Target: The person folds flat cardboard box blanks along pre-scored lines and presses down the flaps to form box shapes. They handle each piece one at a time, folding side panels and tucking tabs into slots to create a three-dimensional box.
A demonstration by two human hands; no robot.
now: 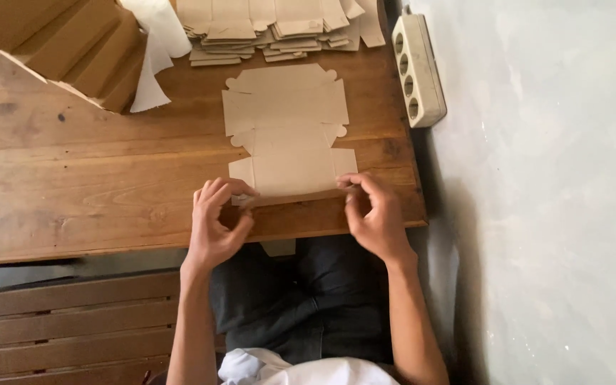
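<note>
A flat, die-cut brown cardboard box blank (pixel 286 128) lies on the wooden table (pixel 73 178) in front of me. My left hand (pixel 215 221) pinches its near left corner, where the near flap is folded up along a crease. My right hand (pixel 376 214) grips the near right corner of the same flap with fingertips. Both hands sit at the table's near edge, above my lap.
A stack of several unfolded box blanks (pixel 279 28) lies at the far edge. Folded cardboard boxes (pixel 65 43) and white paper (pixel 155 50) sit at the far left. A white power strip (pixel 416 68) lies at the table's right edge, by the grey floor. Wooden bench slats (pixel 65 321) run lower left.
</note>
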